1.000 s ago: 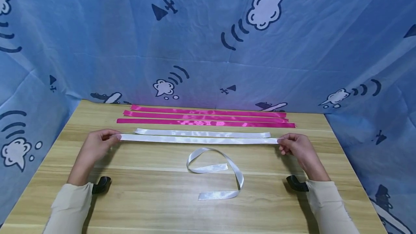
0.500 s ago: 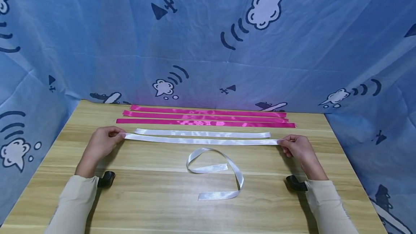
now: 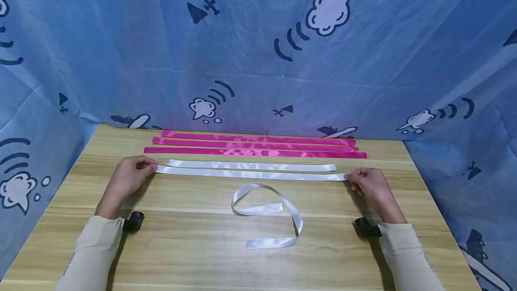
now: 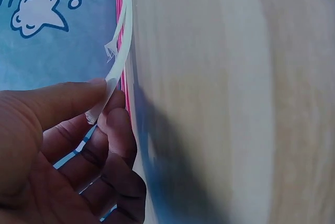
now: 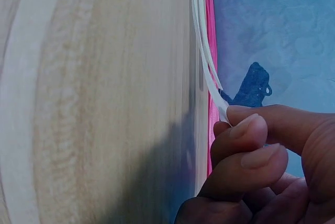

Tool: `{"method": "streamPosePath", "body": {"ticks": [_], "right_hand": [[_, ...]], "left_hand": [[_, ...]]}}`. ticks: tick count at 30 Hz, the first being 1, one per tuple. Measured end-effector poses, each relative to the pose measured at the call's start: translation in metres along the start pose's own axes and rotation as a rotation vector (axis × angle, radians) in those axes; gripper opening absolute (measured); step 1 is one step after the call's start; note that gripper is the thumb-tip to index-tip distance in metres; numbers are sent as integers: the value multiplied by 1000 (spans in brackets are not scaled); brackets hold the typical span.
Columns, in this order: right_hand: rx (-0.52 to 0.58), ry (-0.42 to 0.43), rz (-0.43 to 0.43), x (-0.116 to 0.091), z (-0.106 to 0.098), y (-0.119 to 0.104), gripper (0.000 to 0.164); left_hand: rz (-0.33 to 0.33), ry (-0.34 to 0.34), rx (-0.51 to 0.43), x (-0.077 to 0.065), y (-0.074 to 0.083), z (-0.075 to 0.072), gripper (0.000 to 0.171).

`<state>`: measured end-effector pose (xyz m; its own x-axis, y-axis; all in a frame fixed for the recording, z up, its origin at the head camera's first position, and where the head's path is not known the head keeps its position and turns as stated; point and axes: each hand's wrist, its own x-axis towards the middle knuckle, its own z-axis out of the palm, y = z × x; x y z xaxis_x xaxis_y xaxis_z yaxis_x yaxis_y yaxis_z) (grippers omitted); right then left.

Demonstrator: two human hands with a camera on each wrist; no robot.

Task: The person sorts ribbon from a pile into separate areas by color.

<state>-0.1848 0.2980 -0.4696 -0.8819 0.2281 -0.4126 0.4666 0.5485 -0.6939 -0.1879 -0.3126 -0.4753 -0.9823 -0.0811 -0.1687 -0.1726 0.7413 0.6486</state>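
A long white satin ribbon (image 3: pixel 250 174) stretches sideways across the table between both hands. My left hand (image 3: pixel 128 176) pinches its left end between thumb and fingers; in the left wrist view that ribbon end (image 4: pixel 112 82) sticks out past the thumb. The right end is pinched by my right hand (image 3: pixel 370 187), and in the right wrist view the ribbon curves down from those fingertips (image 5: pixel 251 127). Just behind lies a shorter white ribbon (image 3: pixel 250 165), parallel to the held one. Nearer the front, a third white ribbon (image 3: pixel 296 217) lies in a loose curl.
Three pink ribbons (image 3: pixel 254 152) lie side by side along the back of the wooden table (image 3: pixel 181 255). Behind them hangs a blue patterned cloth (image 3: pixel 250 35), which also covers both sides. A black wrist mount (image 3: pixel 134 222) sits at the left sleeve, another (image 3: pixel 367 227) at the right.
My left hand has shifted right and slightly back with its end of the ribbon. The ribbon sagged a little, then straightened. My right hand has barely moved.
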Motion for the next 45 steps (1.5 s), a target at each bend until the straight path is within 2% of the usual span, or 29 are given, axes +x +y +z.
{"method": "streamPosePath", "body": {"ticks": [6,12,15,19,22,25,30,33,37,41,45], "right_hand": [[-3,7,2,-1,-1,-1,27],[37,84,3,-5,-9,-1,32],[70,131,-40,-9,-11,-3,33],[62,216,-148,-21,-9,-9,33],[14,234,-246,-29,2,-20,36],[-30,201,-350,-36,20,-32,35],[-89,135,-506,-44,48,-44,28],[-120,82,-573,-46,62,-49,29],[-124,8,-625,-47,81,-54,27],[-116,-54,-643,-49,97,-59,25],[-111,-118,-660,-51,111,-64,24]], "left_hand": [[-17,-7,-6,-1,-2,-1,23],[17,70,-19,-6,-2,-7,25],[63,131,-56,-10,5,-9,27],[174,222,-96,-14,22,-5,29],[266,241,-112,-18,36,4,28],[331,176,-144,-24,53,19,27],[401,-38,-217,-26,81,53,29],[427,-146,-245,-27,94,70,32],[443,-257,-275,-28,105,89,34],[448,-344,-315,-27,112,105,36],[460,-364,-316,-26,119,118,34]]}}
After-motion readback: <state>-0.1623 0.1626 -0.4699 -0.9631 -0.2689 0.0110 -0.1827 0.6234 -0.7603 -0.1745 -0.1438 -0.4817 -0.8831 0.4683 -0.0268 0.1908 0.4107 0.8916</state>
